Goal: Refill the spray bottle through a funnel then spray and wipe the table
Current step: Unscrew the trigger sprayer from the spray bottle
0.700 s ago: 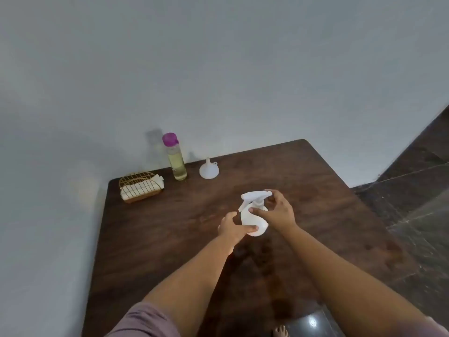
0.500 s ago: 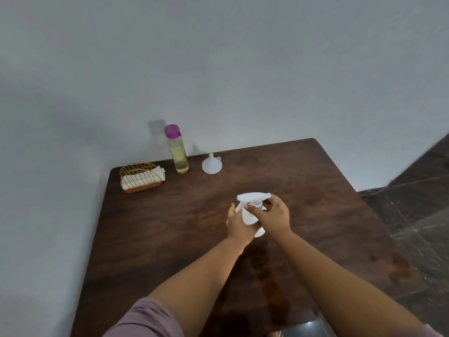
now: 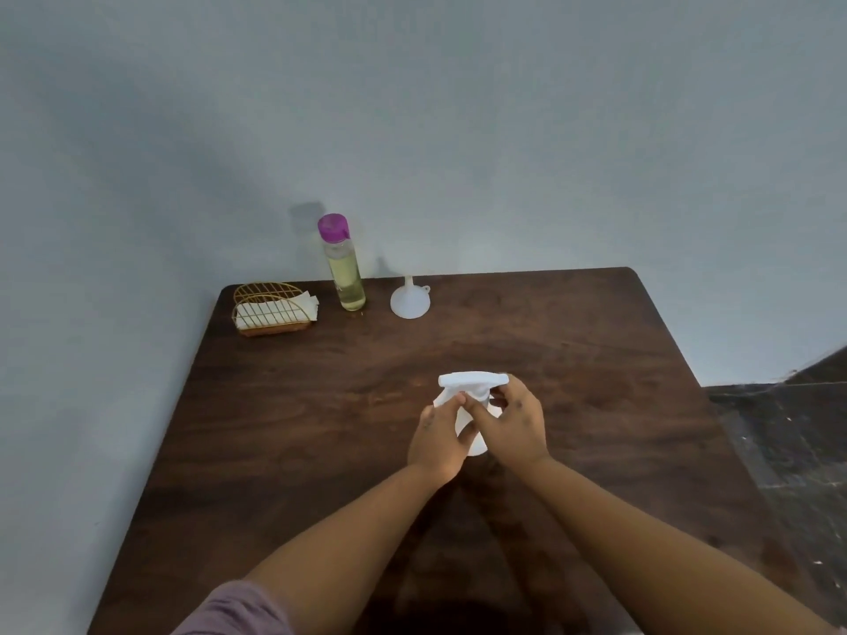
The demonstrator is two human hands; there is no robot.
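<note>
A small white spray bottle (image 3: 472,382) stands at the middle of the dark wooden table (image 3: 321,428). My left hand (image 3: 437,440) grips its round body from the left. My right hand (image 3: 515,423) grips the neck just under the trigger head, thumb across the front. Most of the bottle's body is hidden behind my hands. At the back of the table a white funnel (image 3: 410,301) lies mouth down with its spout up. Beside it on the left stands a clear bottle (image 3: 344,268) of pale yellow liquid with a purple cap.
A gold wire holder (image 3: 270,309) with white napkins sits at the back left corner. The table's back edge meets a grey wall (image 3: 458,130). Dark tiled floor (image 3: 788,451) lies to the right of the table.
My left hand has closed in around the bottle's body, and my right hand has shifted on the neck. The camera view has tilted down, so the table sits lower in frame.
</note>
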